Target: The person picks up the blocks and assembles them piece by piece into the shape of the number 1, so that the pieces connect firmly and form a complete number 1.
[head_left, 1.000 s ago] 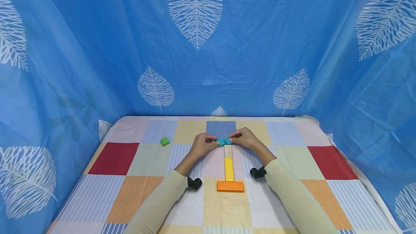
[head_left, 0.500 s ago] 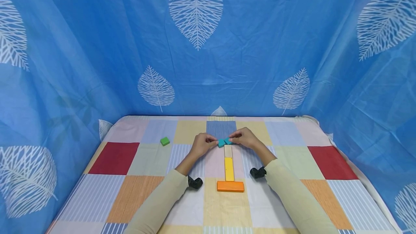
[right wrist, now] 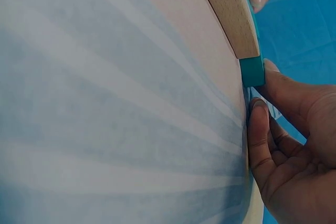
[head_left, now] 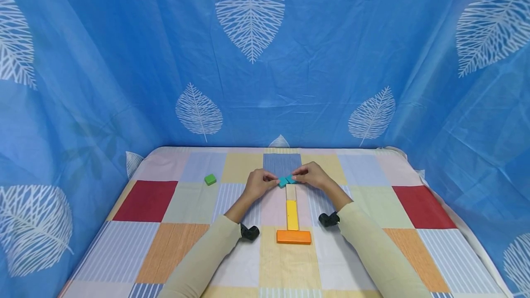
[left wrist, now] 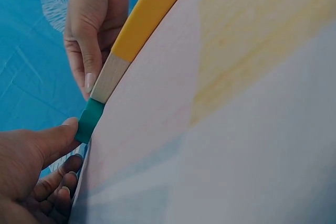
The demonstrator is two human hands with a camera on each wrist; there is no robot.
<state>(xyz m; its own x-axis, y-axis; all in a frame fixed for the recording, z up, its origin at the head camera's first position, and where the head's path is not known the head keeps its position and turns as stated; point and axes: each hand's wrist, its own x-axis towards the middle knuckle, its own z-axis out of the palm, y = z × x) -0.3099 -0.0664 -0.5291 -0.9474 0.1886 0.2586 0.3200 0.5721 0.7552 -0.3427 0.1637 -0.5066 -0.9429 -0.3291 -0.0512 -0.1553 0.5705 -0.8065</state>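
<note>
Two teal blocks lie side by side at the far end of a wooden block (head_left: 291, 192). My left hand (head_left: 257, 184) pinches the left teal block (head_left: 283, 182); its thumb is against that block (left wrist: 90, 121) in the left wrist view. From the other side, my right hand (head_left: 312, 176) grips the right teal block (head_left: 290, 179), partly hidden by the fingers. The right wrist view shows the thumb on this block (right wrist: 253, 72). A yellow block (head_left: 291, 215) joins the wooden one end to end, and an orange block (head_left: 293, 237) lies crosswise at its near end.
On the patchwork cloth (head_left: 194, 201), a small green block (head_left: 210, 179) lies at the left, apart from the others. Blue curtains (head_left: 290, 82) with white leaf prints rise behind and beside the table. Black devices (head_left: 250, 232) sit at both wrists.
The left teal block has shifted slightly right against the other one, and more of it shows beside my left fingers. My right hand has stayed in place.
</note>
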